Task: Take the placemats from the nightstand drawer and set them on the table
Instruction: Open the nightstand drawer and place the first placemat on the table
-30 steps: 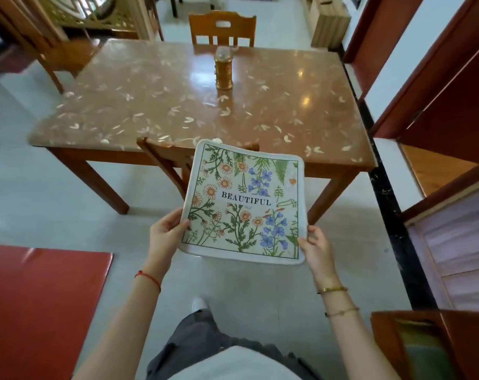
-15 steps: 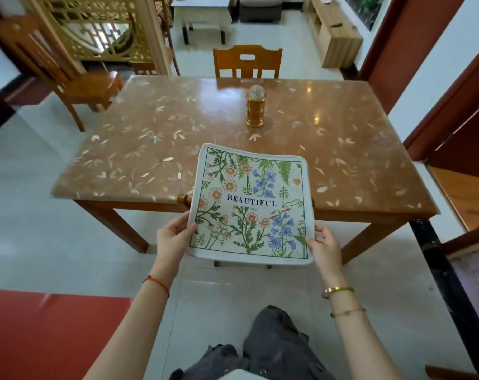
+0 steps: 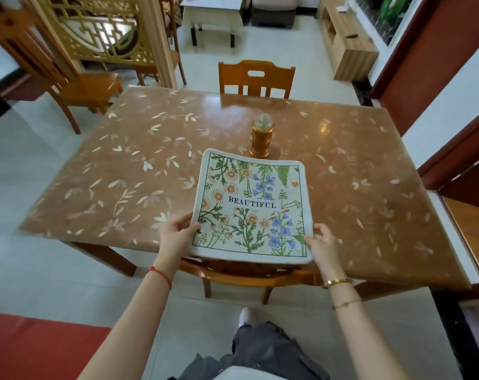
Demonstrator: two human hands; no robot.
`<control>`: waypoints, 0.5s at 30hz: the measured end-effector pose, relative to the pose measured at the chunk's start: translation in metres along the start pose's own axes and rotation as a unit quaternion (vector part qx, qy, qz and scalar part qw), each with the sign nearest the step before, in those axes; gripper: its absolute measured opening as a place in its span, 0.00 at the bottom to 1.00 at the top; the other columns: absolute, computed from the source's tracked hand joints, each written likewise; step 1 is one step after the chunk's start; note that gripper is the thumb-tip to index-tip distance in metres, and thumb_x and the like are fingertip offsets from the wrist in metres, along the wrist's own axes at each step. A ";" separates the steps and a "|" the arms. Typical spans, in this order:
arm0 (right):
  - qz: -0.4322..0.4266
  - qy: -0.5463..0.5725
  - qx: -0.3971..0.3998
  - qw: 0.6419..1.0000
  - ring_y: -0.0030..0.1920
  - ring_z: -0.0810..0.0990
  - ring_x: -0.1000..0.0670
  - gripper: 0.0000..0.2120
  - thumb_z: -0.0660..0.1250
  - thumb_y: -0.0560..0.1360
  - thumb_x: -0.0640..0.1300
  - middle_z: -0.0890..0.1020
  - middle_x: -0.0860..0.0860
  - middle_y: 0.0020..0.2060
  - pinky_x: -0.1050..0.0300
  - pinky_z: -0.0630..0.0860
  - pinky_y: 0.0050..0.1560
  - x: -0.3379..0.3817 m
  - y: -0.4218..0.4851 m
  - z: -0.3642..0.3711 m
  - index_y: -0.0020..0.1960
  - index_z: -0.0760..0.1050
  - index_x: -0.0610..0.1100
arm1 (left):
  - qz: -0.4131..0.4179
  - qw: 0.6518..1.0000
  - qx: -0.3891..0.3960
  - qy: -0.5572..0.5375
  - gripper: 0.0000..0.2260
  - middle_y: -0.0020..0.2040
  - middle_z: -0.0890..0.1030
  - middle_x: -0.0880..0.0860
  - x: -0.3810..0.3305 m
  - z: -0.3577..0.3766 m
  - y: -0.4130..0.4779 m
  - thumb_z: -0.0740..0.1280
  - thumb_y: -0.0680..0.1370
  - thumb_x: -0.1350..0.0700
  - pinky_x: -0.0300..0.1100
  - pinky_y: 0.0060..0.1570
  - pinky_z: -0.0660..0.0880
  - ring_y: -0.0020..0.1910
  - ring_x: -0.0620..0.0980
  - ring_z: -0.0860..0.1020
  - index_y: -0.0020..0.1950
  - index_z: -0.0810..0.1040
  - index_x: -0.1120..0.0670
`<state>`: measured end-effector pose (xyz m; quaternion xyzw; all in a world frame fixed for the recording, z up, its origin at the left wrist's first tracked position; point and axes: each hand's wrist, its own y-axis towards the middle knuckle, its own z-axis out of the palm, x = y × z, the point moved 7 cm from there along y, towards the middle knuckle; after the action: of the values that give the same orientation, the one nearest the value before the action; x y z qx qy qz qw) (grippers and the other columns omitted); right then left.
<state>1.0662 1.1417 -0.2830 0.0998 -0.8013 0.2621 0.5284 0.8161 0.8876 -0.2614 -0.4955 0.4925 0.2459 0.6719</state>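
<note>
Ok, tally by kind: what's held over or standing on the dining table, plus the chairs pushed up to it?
Floral placemat: 1
Gold lantern: 1
Wooden chairs: 2
Total: 4

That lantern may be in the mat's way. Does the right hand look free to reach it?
Probably not yet: the right hand pinches the placemat at its near corner, and the lantern stands beyond the mat's far edge. Letting go first, nothing else seems to block it.
</note>
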 end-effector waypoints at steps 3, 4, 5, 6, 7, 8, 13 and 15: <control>0.012 -0.022 0.003 1.000 0.41 0.84 0.51 0.08 0.64 0.77 0.35 0.83 0.50 0.44 0.60 0.80 0.32 0.000 0.040 0.007 0.53 0.72 0.43 | -0.034 0.999 0.004 0.008 0.16 0.52 0.83 0.56 0.005 0.018 0.036 0.66 0.78 0.70 0.36 0.36 0.83 0.44 0.51 0.83 0.65 0.78 0.62; 0.022 -0.031 0.006 0.999 0.40 0.84 0.51 0.08 0.64 0.76 0.35 0.83 0.50 0.43 0.59 0.80 0.33 -0.003 0.051 0.009 0.53 0.72 0.43 | -0.043 0.999 0.004 0.013 0.16 0.51 0.84 0.56 0.009 0.022 0.046 0.66 0.77 0.70 0.36 0.35 0.82 0.43 0.51 0.83 0.64 0.78 0.61; 0.033 -0.036 0.008 0.999 0.40 0.84 0.52 0.07 0.64 0.76 0.35 0.83 0.50 0.43 0.59 0.80 0.33 -0.007 0.062 0.012 0.53 0.72 0.43 | -0.054 0.998 0.001 0.017 0.15 0.50 0.84 0.56 0.014 0.026 0.058 0.66 0.77 0.71 0.35 0.35 0.82 0.43 0.50 0.83 0.63 0.79 0.61; 0.044 -0.038 0.010 0.998 0.38 0.84 0.53 0.07 0.65 0.76 0.34 0.83 0.50 0.42 0.59 0.80 0.33 -0.010 0.072 0.014 0.52 0.72 0.43 | -0.063 0.998 -0.001 0.018 0.15 0.50 0.84 0.56 0.019 0.029 0.069 0.66 0.77 0.71 0.35 0.35 0.82 0.43 0.49 0.84 0.62 0.80 0.61; 0.053 -0.039 0.011 0.998 0.38 0.83 0.53 0.07 0.65 0.76 0.34 0.82 0.50 0.42 0.58 0.80 0.33 -0.014 0.080 0.017 0.52 0.71 0.42 | -0.074 0.997 -0.002 0.020 0.15 0.49 0.85 0.56 0.023 0.031 0.078 0.67 0.77 0.71 0.36 0.35 0.82 0.43 0.49 0.84 0.62 0.80 0.61; 0.063 -0.041 0.010 0.997 0.37 0.83 0.53 0.07 0.65 0.76 0.33 0.82 0.49 0.42 0.58 0.80 0.33 -0.018 0.088 0.019 0.51 0.71 0.41 | -0.086 0.996 -0.002 0.024 0.15 0.50 0.85 0.56 0.028 0.034 0.087 0.67 0.76 0.71 0.36 0.35 0.82 0.43 0.49 0.84 0.61 0.80 0.60; 0.099 -0.060 0.004 0.993 0.45 0.84 0.43 0.07 0.65 0.75 0.32 0.82 0.44 0.47 0.45 0.82 0.45 -0.040 0.113 0.033 0.51 0.70 0.38 | -0.139 0.989 0.005 0.038 0.18 0.49 0.85 0.54 0.050 0.045 0.125 0.67 0.76 0.70 0.36 0.36 0.82 0.44 0.49 0.84 0.64 0.79 0.60; 0.111 -0.061 -0.002 0.992 0.46 0.83 0.42 0.06 0.65 0.75 0.32 0.82 0.43 0.48 0.42 0.82 0.47 -0.047 0.115 0.038 0.49 0.70 0.39 | -0.155 0.987 0.004 0.047 0.18 0.50 0.85 0.56 0.056 0.047 0.132 0.67 0.76 0.70 0.36 0.34 0.82 0.43 0.49 0.84 0.65 0.78 0.60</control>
<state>1.0054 1.2136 -0.3728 0.0254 -0.8385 0.3112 0.4465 0.7495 0.9725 -0.3675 -0.5738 0.4416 0.1131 0.6805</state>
